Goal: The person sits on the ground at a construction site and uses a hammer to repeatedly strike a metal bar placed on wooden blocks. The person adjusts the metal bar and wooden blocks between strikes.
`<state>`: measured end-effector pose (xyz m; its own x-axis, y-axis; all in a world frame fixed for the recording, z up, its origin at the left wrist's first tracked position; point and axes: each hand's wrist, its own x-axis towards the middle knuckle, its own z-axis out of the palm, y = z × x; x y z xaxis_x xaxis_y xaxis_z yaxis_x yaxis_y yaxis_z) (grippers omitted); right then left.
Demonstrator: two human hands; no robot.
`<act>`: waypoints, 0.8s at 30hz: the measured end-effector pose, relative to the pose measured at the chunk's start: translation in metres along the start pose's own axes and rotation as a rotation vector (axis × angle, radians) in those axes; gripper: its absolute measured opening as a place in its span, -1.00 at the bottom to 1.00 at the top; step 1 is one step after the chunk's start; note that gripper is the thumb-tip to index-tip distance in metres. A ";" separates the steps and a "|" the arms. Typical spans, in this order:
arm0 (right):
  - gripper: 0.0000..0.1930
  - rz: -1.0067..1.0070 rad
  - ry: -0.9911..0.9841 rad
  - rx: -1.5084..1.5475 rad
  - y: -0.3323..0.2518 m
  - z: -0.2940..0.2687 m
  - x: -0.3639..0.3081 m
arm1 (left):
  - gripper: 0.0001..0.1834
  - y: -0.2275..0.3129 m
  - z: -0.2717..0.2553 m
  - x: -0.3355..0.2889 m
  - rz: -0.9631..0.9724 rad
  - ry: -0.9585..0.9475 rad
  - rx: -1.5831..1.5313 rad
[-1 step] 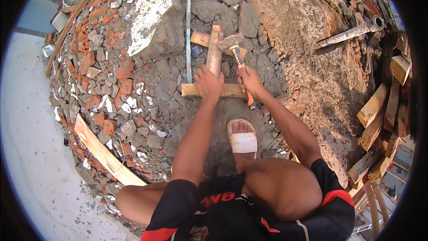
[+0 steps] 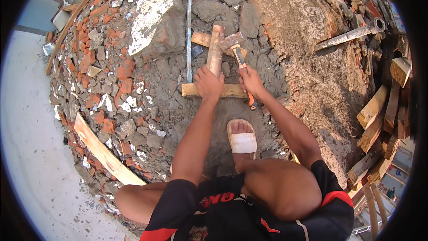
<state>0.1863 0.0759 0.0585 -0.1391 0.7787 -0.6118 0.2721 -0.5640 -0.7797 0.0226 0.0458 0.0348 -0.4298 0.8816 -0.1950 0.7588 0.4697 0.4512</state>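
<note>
My left hand [image 2: 208, 83] is closed around the near end of a short wooden block [image 2: 216, 51], which points away from me. That block lies across a wooden crosspiece [image 2: 201, 39] at its far part. Under its near end runs another wooden crosspiece [image 2: 232, 90], partly covered by my left hand. In my right hand [image 2: 251, 81] is a hammer [image 2: 236, 53] with an orange and black handle, gripped partway along it. The hammer's dirty metal head is beside the block's right side; whether they touch I cannot tell.
Beside the wood stands a thin bluish metal frame [image 2: 189, 40]. Broken brick [image 2: 125, 69] and a large white-faced chunk [image 2: 151, 15] cover the ground to the left. A pale plank [image 2: 102, 154] lies near my knee. On the right are a metal pipe [image 2: 345, 35] and stacked timber [image 2: 373, 107].
The hammer's head has shifted very slightly, and its handle is turned a little in my right hand. My left hand and the wood look the same.
</note>
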 end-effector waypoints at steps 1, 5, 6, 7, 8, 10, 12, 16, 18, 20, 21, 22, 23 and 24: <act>-0.53 -0.100 0.047 -0.146 -0.011 -0.005 -0.002 | -0.25 0.000 0.000 0.001 -0.002 0.000 0.004; -0.56 -0.478 0.221 -0.577 -0.099 -0.024 -0.031 | -0.27 -0.007 0.001 0.004 0.014 -0.001 0.003; -0.56 -0.473 0.230 -0.550 -0.132 -0.016 -0.048 | -0.28 -0.013 0.003 0.004 0.000 -0.001 0.010; -0.56 -0.640 0.281 -0.533 -0.149 -0.016 -0.053 | -0.28 -0.015 0.003 0.004 -0.004 0.002 0.009; -0.56 -0.723 0.331 -0.510 -0.162 -0.015 -0.056 | -0.29 -0.013 0.003 0.003 0.003 0.007 0.009; -0.57 -0.898 0.422 -0.459 -0.179 -0.013 -0.057 | -0.29 -0.010 0.003 0.003 0.010 0.026 0.007; -0.60 -0.936 0.447 -0.443 -0.152 -0.010 -0.037 | -0.30 -0.008 0.003 0.003 0.002 0.021 -0.010; -0.55 -0.391 0.337 -0.833 -0.042 -0.014 0.024 | -0.30 0.010 0.002 0.003 0.050 0.006 -0.042; -0.54 -0.326 0.284 -0.740 -0.058 -0.006 0.020 | -0.31 0.001 0.001 0.005 0.006 0.023 -0.025; -0.53 -0.331 0.263 -0.682 -0.076 -0.010 0.009 | -0.31 0.001 0.006 0.000 -0.035 0.018 -0.025; -0.53 -0.359 0.295 -0.660 -0.084 -0.011 0.000 | -0.30 -0.002 0.007 -0.004 -0.027 -0.003 -0.031; -0.53 -0.425 0.312 -0.632 -0.106 -0.008 0.000 | -0.30 -0.002 0.002 0.006 -0.031 0.012 -0.036; -0.53 -0.535 0.349 -0.593 -0.129 -0.013 -0.004 | -0.29 0.003 0.000 0.013 -0.017 0.026 -0.045; -0.53 -0.615 0.369 -0.547 -0.143 -0.013 -0.014 | -0.29 -0.002 0.001 0.009 -0.019 0.015 -0.038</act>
<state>0.1614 0.1491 0.1808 -0.1207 0.9915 0.0479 0.6784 0.1176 -0.7252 0.0176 0.0526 0.0315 -0.4512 0.8718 -0.1907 0.7318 0.4837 0.4801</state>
